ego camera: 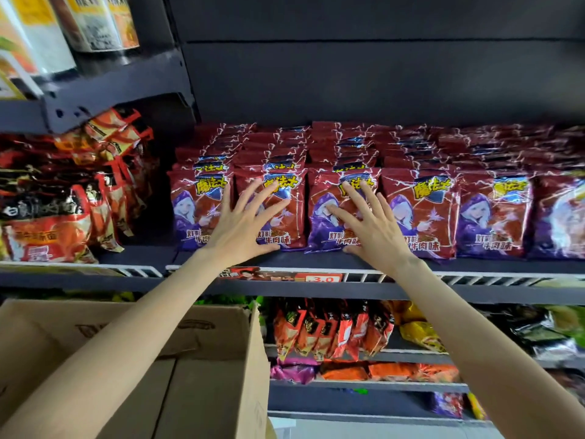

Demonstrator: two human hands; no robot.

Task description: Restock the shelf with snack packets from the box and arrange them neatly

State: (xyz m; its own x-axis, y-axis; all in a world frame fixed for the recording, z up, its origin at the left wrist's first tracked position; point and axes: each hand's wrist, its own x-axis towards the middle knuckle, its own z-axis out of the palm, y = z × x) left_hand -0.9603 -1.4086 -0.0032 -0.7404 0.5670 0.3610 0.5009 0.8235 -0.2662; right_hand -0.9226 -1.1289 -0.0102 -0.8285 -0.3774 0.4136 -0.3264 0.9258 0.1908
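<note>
Head view puts me square on to the shelf, and I work across it from the left. Farthest left, orange-and-black noodle bags lean in their own bay. Low in that corner stands the cardboard box, flaps open; I cannot see its inside. Next come the red-and-purple snack packets, standing upright in rows side by side, several deep toward the back of the shelf. My left hand lies flat against the fronts of the first two rows, fingers spread wide and straight, holding nothing. Below it, on the shelf's front rail, a red price tag is clipped. My right hand presses the third row's front packet, its fingers likewise splayed, thumb down by the packet's lower edge. Further right, more packets of the same kind run to the frame's edge. Beneath, lower shelves carry mixed orange, yellow and dark bags.
</note>
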